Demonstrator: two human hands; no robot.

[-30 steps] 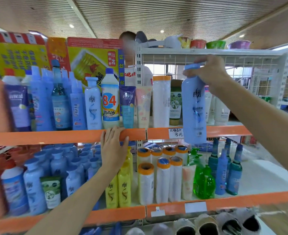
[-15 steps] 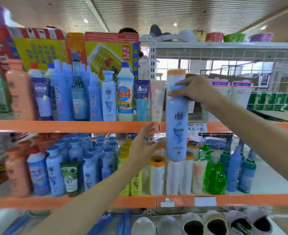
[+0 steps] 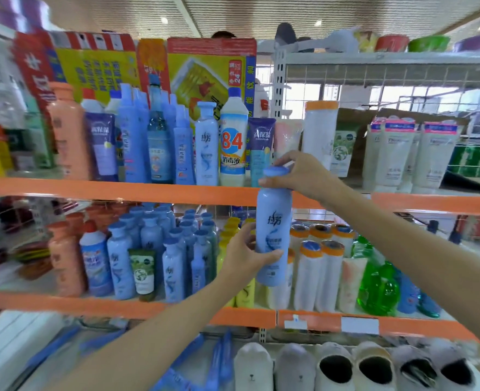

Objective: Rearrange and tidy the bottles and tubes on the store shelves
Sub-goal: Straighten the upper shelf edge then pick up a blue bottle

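Grip is two-handed on one pale blue bottle (image 3: pixel 273 230), held upright in the air in front of the shelving, between the upper orange shelf edge (image 3: pixel 114 190) and the lower orange shelf edge (image 3: pixel 388 324). Your right hand (image 3: pixel 303 176) curls over the bottle's cap from above, thumb at the neck on the near side and fingers arched across the top. Your left hand (image 3: pixel 244 255) wraps the bottle's lower body from the left, thumb lying across the front of the label and fingers passing behind it, so both hands are closed around the same bottle. The bottle's cap sits level with the upper shelf edge, and its base hangs in front of the white tubes with orange caps (image 3: pixel 322 275) on the lower shelf. Just left of those tubes stand yellow bottles (image 3: pixel 230 230), partly hidden by your left hand. Further left on that shelf is a packed group of matching blue bottles (image 3: pixel 171 249), with a green-labelled tube (image 3: pixel 142 275) at its front. Right of the white tubes stands a green pump bottle (image 3: pixel 377 289). On the upper shelf, a matching pale blue bottle (image 3: pixel 206 145) stands beside a white bottle marked 84 (image 3: pixel 233 142). Below the lower shelf lies a row of slippers (image 3: pixel 337 368).
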